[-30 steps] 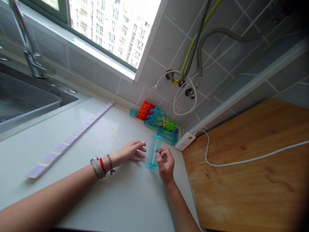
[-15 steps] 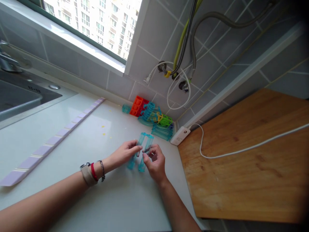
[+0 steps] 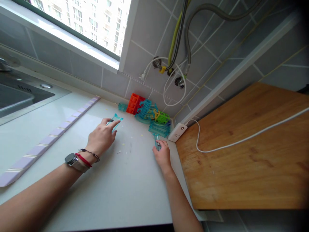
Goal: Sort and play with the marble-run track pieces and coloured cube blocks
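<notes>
My left hand [image 3: 102, 135] is closed on a clear blue plastic piece [image 3: 117, 118] over the white counter, left of the middle. Further right, my right hand [image 3: 163, 153] grips another clear blue piece [image 3: 157, 141] between thumb and fingers, close to the pile by the wall. That pile holds stacked clear blue pieces [image 3: 159, 128], a red block piece [image 3: 134, 103] and a green lattice piece [image 3: 163, 117]. A small clear blue piece [image 3: 122, 106] lies left of the red one.
A white power strip [image 3: 177, 132] with a cable sits beside a wooden board [image 3: 241, 151] on the right. A long lilac strip [image 3: 50, 141] lies on the left of the counter [image 3: 116, 193], near the sink [image 3: 16, 96]. Small bits are scattered mid-counter.
My hands have moved apart, each with a blue piece. My left hand went left, my right hand slightly right towards the pile. The camera view has shifted a little.
</notes>
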Action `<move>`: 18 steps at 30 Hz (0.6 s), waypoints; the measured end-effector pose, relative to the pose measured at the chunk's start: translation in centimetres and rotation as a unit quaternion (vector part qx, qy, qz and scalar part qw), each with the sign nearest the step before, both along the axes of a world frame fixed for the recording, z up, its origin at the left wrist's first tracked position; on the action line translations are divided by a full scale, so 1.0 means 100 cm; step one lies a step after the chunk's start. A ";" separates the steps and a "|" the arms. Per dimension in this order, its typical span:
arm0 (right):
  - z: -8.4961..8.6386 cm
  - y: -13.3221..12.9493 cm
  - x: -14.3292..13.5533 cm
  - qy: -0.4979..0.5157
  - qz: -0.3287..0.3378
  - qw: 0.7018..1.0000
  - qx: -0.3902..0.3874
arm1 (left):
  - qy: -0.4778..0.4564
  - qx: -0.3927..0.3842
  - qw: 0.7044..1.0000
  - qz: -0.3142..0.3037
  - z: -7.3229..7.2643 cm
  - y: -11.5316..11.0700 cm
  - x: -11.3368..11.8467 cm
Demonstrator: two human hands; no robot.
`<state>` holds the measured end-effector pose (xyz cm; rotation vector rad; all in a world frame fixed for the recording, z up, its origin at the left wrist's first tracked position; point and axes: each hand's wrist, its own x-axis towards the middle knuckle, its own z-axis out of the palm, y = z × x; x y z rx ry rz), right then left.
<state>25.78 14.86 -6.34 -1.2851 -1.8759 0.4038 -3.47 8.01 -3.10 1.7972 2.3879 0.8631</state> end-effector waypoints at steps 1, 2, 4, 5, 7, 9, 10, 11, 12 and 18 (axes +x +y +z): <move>-0.002 0.000 0.001 -0.003 0.000 1.000 -0.002 | 0.017 -0.014 1.000 0.013 0.001 0.000 -0.005; -0.003 0.000 0.001 -0.006 0.002 1.000 -0.005 | 0.027 -0.029 0.999 0.019 0.001 0.000 -0.010; -0.004 -0.001 0.001 -0.013 0.009 1.000 -0.009 | 0.039 -0.068 0.997 0.020 0.001 0.002 -0.019; -0.004 -0.001 0.001 -0.015 0.014 1.000 -0.012 | 0.045 -0.088 0.995 0.016 0.000 0.003 -0.023; -0.004 -0.003 0.001 -0.021 0.021 0.999 -0.018 | 0.055 -0.114 0.992 0.009 -0.002 0.005 -0.027; -0.003 -0.004 0.000 -0.031 0.022 0.999 -0.024 | 0.063 -0.110 0.992 0.014 -0.005 0.007 -0.028; -0.003 -0.004 -0.001 -0.035 0.021 0.999 -0.025 | 0.068 -0.094 0.993 0.020 -0.007 0.007 -0.027; -0.002 -0.004 -0.002 -0.039 0.018 0.999 -0.023 | 0.071 -0.069 0.995 0.024 -0.008 0.008 -0.024; -0.001 -0.005 -0.003 -0.041 0.015 0.999 -0.017 | 0.074 -0.035 0.996 0.020 -0.008 0.008 -0.021; 0.006 -0.008 -0.008 -0.027 0.011 0.999 0.043 | -0.031 0.159 0.967 -0.198 -0.005 0.000 0.021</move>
